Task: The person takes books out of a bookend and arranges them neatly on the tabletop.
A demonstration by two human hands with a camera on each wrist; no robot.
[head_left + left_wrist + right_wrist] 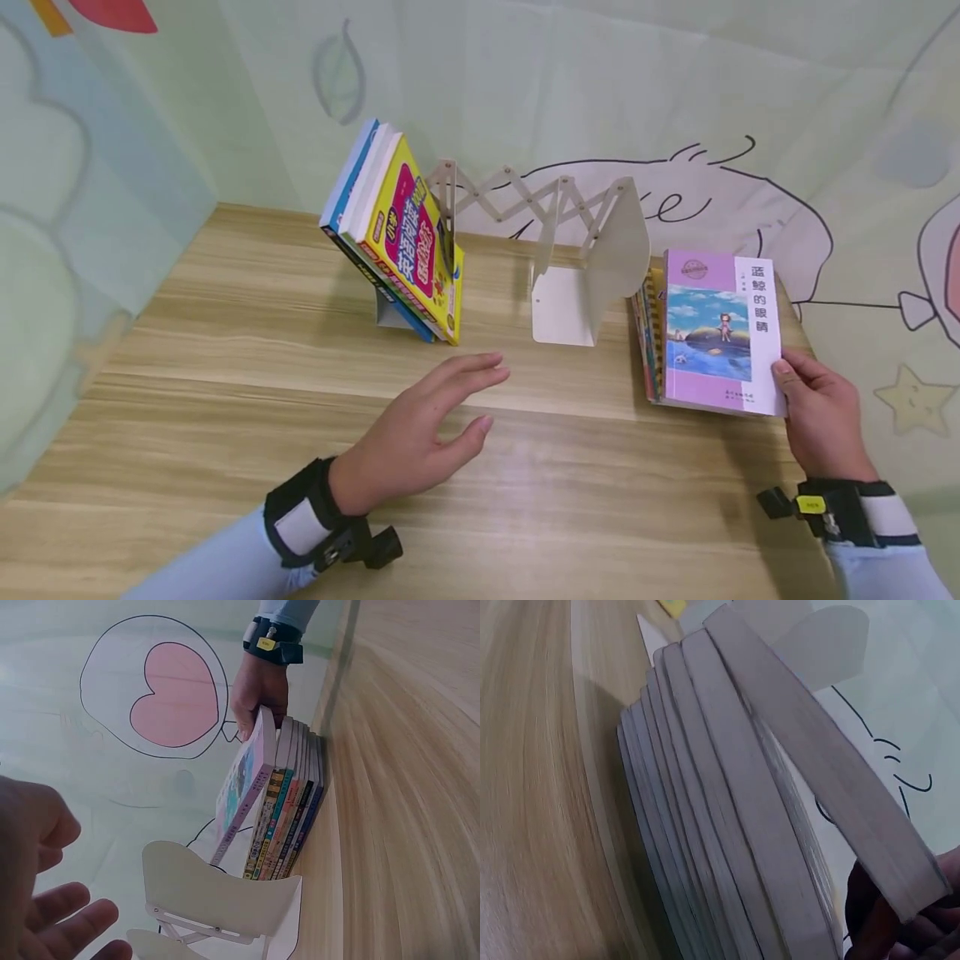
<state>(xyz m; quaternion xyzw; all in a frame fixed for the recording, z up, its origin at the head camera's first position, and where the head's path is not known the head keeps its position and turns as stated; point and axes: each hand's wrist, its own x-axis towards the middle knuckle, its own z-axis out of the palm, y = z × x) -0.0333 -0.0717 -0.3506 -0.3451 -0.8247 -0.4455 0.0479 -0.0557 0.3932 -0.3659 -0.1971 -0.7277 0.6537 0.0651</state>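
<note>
My right hand (827, 421) grips the lower right edge of a pink-and-white paperback book (708, 333) with a blue sea picture on its cover. In the left wrist view, this book lies tilted over a stack of several books (289, 817). The right wrist view shows the book's page edge (825, 765) raised at the gripped end, its far end close to the stack. My left hand (420, 433) hovers over the table, fingers extended and thumb apart, holding nothing. The nearest things to it are the leaning books and the white metal bookend.
A white expandable bookend (618, 242) with a scissor lattice stands at the back of the wooden table (525, 500). Several books, with a yellow one (408, 237) in front, lean at its left end. A printed cloth wall (480, 75) borders the table.
</note>
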